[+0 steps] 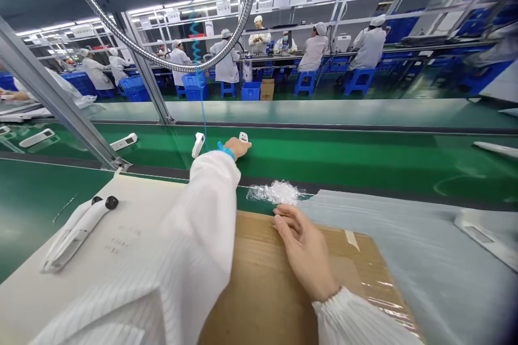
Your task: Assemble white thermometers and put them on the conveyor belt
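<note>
Your left hand (237, 147) reaches a small device (243, 137) on the conveyor belt (343, 156), with a second device (198, 145) just to its left. Nearer you, your right hand (301, 248) rests on the cardboard box (259, 291), crumpled plastic wrap (276, 192) just beyond it.

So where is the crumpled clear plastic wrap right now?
Head view, near centre: the plastic wrap lies just past the cardboard box, directly beyond the right hand, by the green belt's near edge.

Device (243, 136) perhaps half under left hand (237, 147)
</note>
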Tool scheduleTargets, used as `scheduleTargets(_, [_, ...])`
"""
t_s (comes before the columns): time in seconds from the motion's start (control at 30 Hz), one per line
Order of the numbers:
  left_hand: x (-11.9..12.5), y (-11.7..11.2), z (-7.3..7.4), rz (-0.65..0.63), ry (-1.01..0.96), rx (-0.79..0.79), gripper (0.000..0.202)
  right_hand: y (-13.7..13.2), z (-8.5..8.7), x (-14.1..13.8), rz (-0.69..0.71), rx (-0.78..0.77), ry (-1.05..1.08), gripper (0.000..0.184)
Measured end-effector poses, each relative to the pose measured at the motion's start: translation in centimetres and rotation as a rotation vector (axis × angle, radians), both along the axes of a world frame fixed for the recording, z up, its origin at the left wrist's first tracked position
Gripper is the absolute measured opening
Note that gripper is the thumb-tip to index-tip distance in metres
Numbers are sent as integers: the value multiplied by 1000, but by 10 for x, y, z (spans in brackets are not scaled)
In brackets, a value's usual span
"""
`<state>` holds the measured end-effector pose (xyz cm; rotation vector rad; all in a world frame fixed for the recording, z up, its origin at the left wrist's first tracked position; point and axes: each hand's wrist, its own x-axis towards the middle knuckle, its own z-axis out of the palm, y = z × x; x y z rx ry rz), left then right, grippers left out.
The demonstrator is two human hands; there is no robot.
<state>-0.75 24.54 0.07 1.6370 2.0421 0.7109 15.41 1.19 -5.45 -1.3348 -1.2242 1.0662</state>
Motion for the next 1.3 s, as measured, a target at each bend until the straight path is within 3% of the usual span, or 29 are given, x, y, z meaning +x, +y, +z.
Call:
scheduleTargets(0.17, [-20,-61,36,-164,-135,212,34,-5,8,1,-16,48,-32,37])
scheduleTargets(0.27, [-30,-109,61,-286,-255,346,50,-7,21,3,-65,131,-92,33])
scheduleTargets(0.33, [-29,-142,70,-338,-454,349,62,-7,31,3,-102,189,-103,33])
scheduleTargets(0.43, [-16,-188,66,-309,-790,215,52,-7,46,-1,-115,247,-46,36])
scheduleTargets(0.5, [-3,-213,52,-286,-959,73,40,-7,53,-2,-90,269,-43,35])
scheduleTargets(0.6, [10,-238,25,-431,-1095,-71,39,-8,63,3,26,312,-194,32])
scheduleTargets(0.67, [12,-247,11,-531,-1009,-22,46,-7,70,10,138,403,-397,27])
scheduleTargets(0.73, [10,-250,4,-553,-811,79,50,-7,78,16,222,530,-668,16])
scheduleTargets(0.9, [-2,-252,9,-563,-479,178,49,-6,92,20,246,775,-1193,13])
scheduleTargets(1.07, [-8,-253,12,-515,-365,191,46,-5,89,9,183,861,-1264,15])
scheduleTargets(1.17, [-10,-247,8,-434,-386,171,35,-6,81,5,234,854,-1258,21])
scheduleTargets(1.23, [-15,-239,3,-281,-518,116,24,-3,72,5,320,820,-1213,23])
scheduleTargets(1.3, [-22,-230,0,-100,-703,64,20,5,61,9,330,670,-1138,19])
